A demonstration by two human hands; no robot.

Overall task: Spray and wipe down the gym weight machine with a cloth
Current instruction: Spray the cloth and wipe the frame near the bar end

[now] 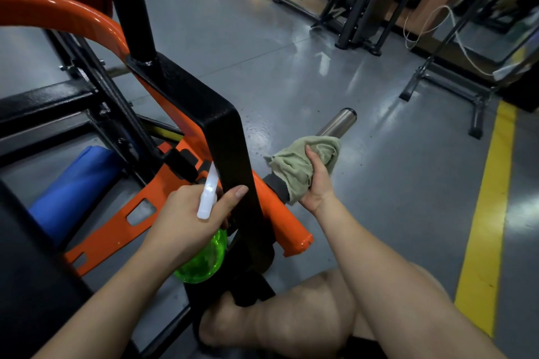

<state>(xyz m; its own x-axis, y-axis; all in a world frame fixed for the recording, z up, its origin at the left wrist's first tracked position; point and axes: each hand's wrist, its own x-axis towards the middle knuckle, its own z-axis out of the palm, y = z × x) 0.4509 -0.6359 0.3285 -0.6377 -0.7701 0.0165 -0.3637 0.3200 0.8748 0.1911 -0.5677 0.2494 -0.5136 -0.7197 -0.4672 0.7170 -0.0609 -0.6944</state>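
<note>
Grey gym floor [291, 38] runs under and beyond both your hands. Weight machine [215, 125]: its black post stands between your hands, just right of your left one. The machine's orange arm [280, 213] crosses behind that post and ends below your right wrist. Your bare knee [306, 309] sits low, under your right forearm. Yellow floor stripe [490, 213] is well right of your right hand. Blue roller pad [73, 181] lies left of your left hand, inside the frame. Steel sleeve [338, 122] sticks out just beyond your right hand, tip bare. Spray bottle [204, 259]: green body below your left hand, white head above the fingers, nozzle aimed away from you along the post. Cloth [294, 166], pale green, is bunched around the near part of the sleeve. Left hand [186, 218] wraps the bottle neck, thumb stretched out across the post. Right hand [319, 181] grips the cloth from the near side, fingers curled into it.
</note>
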